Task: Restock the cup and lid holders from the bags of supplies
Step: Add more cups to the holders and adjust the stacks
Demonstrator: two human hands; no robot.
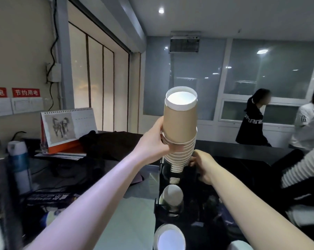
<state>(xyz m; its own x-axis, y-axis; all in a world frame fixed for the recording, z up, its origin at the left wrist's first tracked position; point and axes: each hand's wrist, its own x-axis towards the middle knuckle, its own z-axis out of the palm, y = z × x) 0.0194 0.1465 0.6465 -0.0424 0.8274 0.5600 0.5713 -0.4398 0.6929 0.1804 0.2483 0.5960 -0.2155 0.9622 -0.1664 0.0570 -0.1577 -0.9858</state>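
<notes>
A stack of brown paper cups [179, 127], upside down with white rims ringed below, stands tilted over the far slot of a black cup holder [192, 179]. My left hand [156, 141] grips the stack from the left, about halfway up. My right hand [202, 165] holds the top edge of the holder beside the stack's lower end, fingers curled on it. The stack's lowest cups sit inside the slot. Two nearer slots show white cups [172, 195] and a cup [170, 238] at the bottom edge.
A desk calendar [67, 127] and dark cloth [113, 141] lie on the counter to the left, with a white and blue bottle [19, 165]. A bagged sleeve of white cups [304, 168] lies at the right. Two people stand behind the counter at the far right.
</notes>
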